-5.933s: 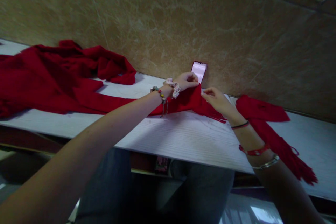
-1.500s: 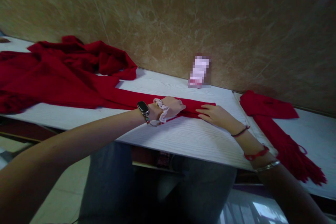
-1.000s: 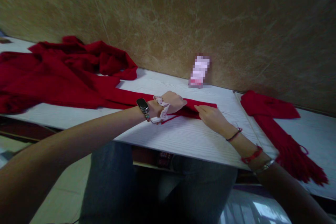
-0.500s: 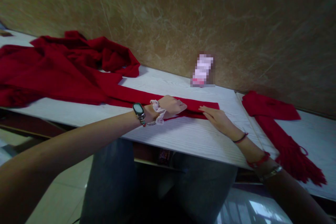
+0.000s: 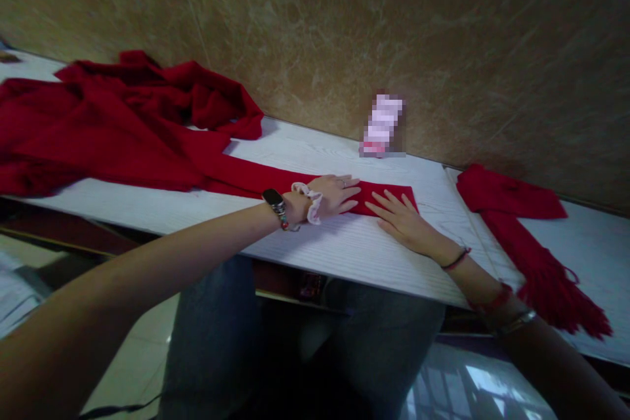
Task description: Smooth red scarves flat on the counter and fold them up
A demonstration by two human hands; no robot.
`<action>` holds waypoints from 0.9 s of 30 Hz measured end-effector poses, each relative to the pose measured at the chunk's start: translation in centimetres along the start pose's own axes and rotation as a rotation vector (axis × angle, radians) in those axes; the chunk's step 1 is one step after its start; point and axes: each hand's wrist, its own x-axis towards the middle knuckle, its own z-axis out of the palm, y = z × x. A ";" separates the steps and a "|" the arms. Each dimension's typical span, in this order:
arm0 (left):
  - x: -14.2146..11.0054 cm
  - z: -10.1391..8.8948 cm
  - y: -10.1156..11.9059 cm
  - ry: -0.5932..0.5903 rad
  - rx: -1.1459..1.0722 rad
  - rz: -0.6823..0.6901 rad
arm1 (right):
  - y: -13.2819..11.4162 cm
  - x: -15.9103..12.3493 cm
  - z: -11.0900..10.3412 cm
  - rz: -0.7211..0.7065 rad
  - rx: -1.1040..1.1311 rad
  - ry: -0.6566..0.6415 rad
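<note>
A long red scarf lies folded into a narrow band along the white tabletop. Its right end is a straight folded edge. My left hand rests flat on the band with the fingers stretched to the right. Just beside it, my right hand lies flat near the folded end, fingers spread. Neither hand grips the cloth. Toward the left the band runs into a loose, rumpled heap of red cloth; I cannot tell whether the heap is all one piece.
Another red scarf with a fringed end lies folded at the right. A phone, its screen blurred, leans against the brown marbled wall behind the white table. My knees are under the table's front edge.
The fringed end that was in my fingers is folded under or out of sight. My left hand has opened from a fist, and my right hand has spread flat on the smoothed band.
</note>
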 end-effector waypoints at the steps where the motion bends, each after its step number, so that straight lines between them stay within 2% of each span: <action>1: 0.2 0.1 0.2 -0.044 0.004 -0.012 | 0.0 -0.1 -0.2 0.016 0.007 -0.020; 3: 0.3 0.3 0.4 -0.123 -0.005 -0.030 | 0.2 -0.2 -0.7 0.031 0.043 -0.059; 5: 0.3 0.3 0.4 -0.146 -0.030 -0.035 | 0.5 0.0 -1.3 0.036 0.095 -0.083; 8: 0.6 -0.1 0.3 -0.156 -0.048 -0.047 | 1.0 1.2 -1.9 0.095 0.137 -0.005; 11: 1.1 -0.3 0.2 -0.151 -0.029 -0.091 | 0.8 3.0 -1.6 0.213 0.071 0.100; 14: 1.3 0.1 0.1 -0.150 -0.018 -0.136 | 0.5 4.0 -0.4 0.244 -0.020 0.035; 18: 0.9 0.4 -0.2 -0.144 -0.039 -0.129 | 0.7 3.6 0.6 0.256 -0.075 -0.014; 22: 0.8 0.2 -0.3 -0.140 -0.049 -0.170 | 1.3 3.2 0.3 0.295 -0.075 -0.013; 27: 1.7 0.6 0.0 -0.069 -0.069 -0.169 | 0.8 4.7 -0.2 0.281 -0.048 0.017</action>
